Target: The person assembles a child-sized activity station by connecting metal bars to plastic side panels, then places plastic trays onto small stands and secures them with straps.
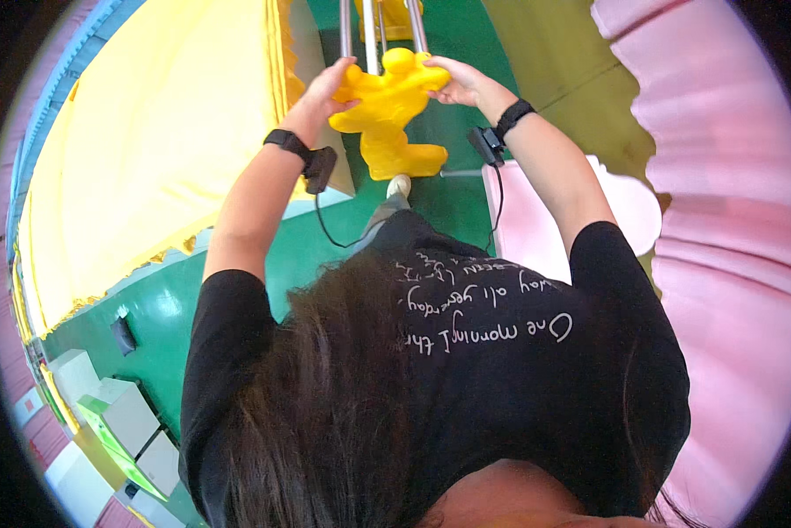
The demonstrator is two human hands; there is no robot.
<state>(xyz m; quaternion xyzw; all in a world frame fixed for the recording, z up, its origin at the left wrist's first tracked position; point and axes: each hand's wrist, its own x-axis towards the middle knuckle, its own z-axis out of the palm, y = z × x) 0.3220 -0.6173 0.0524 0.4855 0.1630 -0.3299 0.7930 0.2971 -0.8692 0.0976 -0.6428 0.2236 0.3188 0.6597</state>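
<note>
The yellow panel [387, 110], one piece, was over the green floor [167, 317]; it looked like stiff, smooth plastic, probably light and slightly slippery, best held by its opposite upper sides. The left hand [325, 86] and right hand [462, 81] had their fingers clamped there. Beyond were four poles [345, 31] and a second yellow piece [400, 19]; one shoe [399, 186] showed nearer.

Bright light bleaches yellow cloth [167, 132] left of the left hand [327, 86]; metal bars [418, 33] beyond it and the right hand [461, 81] glint; fisheye distortion bows the outskirts, rimmed in black
</note>
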